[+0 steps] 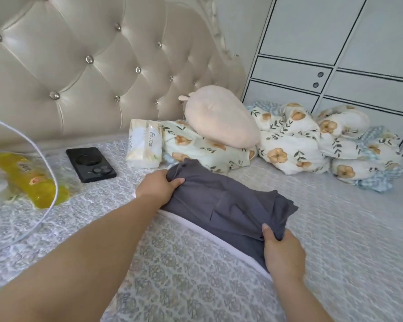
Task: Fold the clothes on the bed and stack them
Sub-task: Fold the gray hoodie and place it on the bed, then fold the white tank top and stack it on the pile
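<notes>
Patterned grey-white bedspread point(184, 263) covers the bed, two bare forearms reaching across it from the near edge. Right hand point(283, 251), nearest, pinches the near right corner of a folded dark grey garment point(223, 205), thumb on top, other fingers curled under the cloth. Left hand point(159, 184), a little farther, grips the garment's far left end, thumb on top and fingers bunching the fabric. Garment lies mid-bed on top of a white garment point(209, 238), of which only a thin edge shows along the near side.

Farther left: yellow plastic packet point(30, 180) with a white cable point(52, 173) looping over it; black phone point(90, 164) face down. Beyond the grey garment: tissue pack point(144, 145) marked "Face", floral pillow point(203, 147), pink plush cushion point(221, 116) resting on it, crumpled floral quilt point(323, 145) to the right. Behind: tufted cream headboard point(79, 66), white wardrobe point(335, 54).
</notes>
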